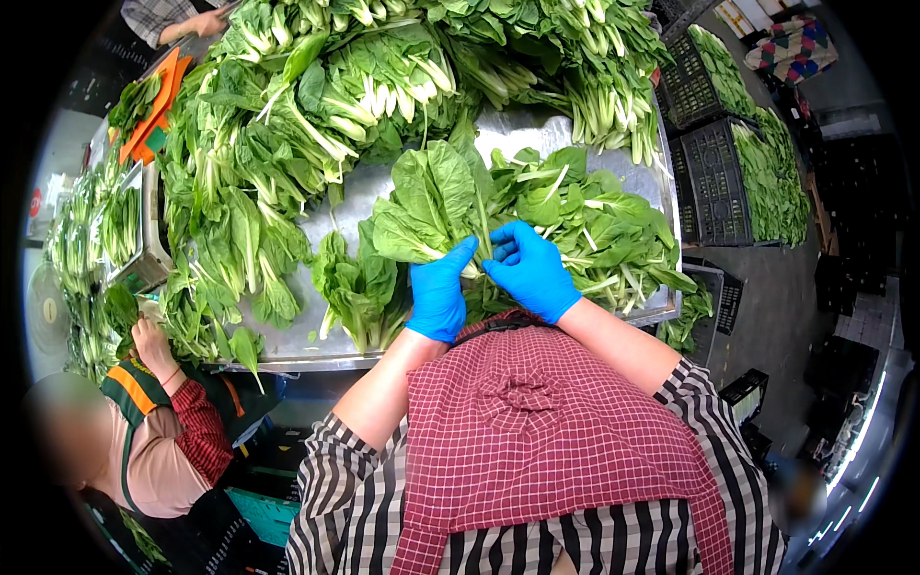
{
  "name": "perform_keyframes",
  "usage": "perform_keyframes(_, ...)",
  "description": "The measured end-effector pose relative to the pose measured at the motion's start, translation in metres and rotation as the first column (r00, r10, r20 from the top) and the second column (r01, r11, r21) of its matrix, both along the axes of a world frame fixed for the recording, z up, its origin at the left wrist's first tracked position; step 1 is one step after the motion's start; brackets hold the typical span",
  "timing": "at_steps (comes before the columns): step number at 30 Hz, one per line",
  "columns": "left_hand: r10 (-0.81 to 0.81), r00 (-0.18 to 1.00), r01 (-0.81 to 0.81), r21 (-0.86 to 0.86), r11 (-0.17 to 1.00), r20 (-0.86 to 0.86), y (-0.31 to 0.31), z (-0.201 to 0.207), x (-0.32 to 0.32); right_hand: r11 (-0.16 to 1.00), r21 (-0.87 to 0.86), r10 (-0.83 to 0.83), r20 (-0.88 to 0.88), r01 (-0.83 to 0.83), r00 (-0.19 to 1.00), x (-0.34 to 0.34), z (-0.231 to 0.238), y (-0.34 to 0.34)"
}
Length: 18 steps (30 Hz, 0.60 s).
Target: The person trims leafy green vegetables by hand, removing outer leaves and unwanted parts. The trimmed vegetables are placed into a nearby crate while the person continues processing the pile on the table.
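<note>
Left hand and right hand, blue-gloved, both pinching stems of one leafy green bunch. Held just above steel table, loose greens heaped alongside right.

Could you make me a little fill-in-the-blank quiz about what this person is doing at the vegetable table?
1. Both hands, the left hand and the right hand, wear gloves coloured ____.
2. The hands hold a bunch of leafy greens over a table made of ____.
3. At the right stand black crates filled with ____.
4. The apron is checked white and ____.

Missing words: blue; metal; greens; red
</note>
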<state>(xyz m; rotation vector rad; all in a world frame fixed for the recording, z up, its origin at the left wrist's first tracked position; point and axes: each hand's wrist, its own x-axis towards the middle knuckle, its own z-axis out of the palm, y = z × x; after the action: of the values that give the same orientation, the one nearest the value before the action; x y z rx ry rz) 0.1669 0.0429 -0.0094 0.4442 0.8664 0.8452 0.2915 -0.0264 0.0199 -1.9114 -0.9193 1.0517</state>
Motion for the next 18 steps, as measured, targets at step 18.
perform_keyframes(18,-0.098,0.986,0.109,0.078,0.991,-0.138,-0.002,-0.004,0.004,0.997,-0.031,-0.070,-0.068,0.068,0.995,-0.006,-0.032,0.003)
